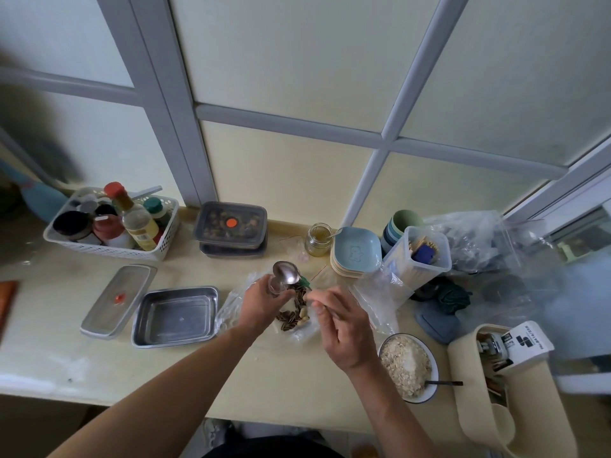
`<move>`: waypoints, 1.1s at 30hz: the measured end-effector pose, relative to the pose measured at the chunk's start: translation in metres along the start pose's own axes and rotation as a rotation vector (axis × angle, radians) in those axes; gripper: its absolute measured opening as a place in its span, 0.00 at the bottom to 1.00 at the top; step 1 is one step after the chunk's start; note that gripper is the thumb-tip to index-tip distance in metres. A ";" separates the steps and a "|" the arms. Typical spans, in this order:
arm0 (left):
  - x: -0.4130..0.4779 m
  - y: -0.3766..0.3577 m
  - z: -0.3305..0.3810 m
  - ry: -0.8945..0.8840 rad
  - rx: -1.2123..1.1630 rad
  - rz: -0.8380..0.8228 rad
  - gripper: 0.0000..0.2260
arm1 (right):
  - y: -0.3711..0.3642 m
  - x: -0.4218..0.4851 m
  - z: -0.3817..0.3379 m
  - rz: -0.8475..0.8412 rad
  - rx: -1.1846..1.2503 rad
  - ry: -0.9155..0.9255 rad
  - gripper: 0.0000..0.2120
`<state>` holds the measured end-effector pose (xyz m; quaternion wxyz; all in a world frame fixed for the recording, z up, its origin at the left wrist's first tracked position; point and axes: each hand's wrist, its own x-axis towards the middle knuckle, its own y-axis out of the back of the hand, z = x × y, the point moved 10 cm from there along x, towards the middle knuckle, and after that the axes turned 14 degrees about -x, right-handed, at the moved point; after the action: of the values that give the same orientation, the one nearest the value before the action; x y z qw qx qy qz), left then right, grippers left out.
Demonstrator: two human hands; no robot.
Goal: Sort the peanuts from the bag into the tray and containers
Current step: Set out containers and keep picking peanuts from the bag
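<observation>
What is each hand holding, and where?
Left hand grips the clear bag near its mouth; right hand seems to pinch the spoon by its handle.

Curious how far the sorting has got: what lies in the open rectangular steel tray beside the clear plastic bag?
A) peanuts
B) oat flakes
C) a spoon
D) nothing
D: the rectangular steel tray shows only its bare floor; the peanuts lie in the clear plastic bag.

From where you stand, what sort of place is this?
Most likely a home kitchen counter beneath a window. On it sit a basket of sauce bottles, a bowl of oats and stacked plates.
</observation>
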<state>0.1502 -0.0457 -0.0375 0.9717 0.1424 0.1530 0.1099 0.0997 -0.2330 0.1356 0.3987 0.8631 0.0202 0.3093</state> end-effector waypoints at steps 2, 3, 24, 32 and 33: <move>-0.001 -0.001 -0.005 0.007 0.075 -0.027 0.12 | 0.006 -0.001 0.017 0.078 0.027 -0.133 0.13; -0.003 -0.004 -0.010 0.006 0.140 -0.066 0.12 | 0.008 -0.003 0.029 0.115 0.032 -0.230 0.12; -0.046 -0.035 -0.087 0.214 0.581 -0.634 0.20 | -0.098 -0.139 0.130 0.303 0.764 -1.501 0.14; -0.047 -0.035 -0.092 0.263 0.584 -0.683 0.20 | -0.077 -0.141 0.151 0.406 0.727 -1.469 0.12; -0.047 -0.035 -0.092 0.259 0.588 -0.683 0.19 | -0.074 -0.140 0.152 0.422 0.722 -1.461 0.12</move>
<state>0.0818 -0.0683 -0.1202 0.8435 0.3384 0.3358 -0.2473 0.0859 -0.3253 -0.0633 -0.0549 0.9066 -0.3071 -0.2843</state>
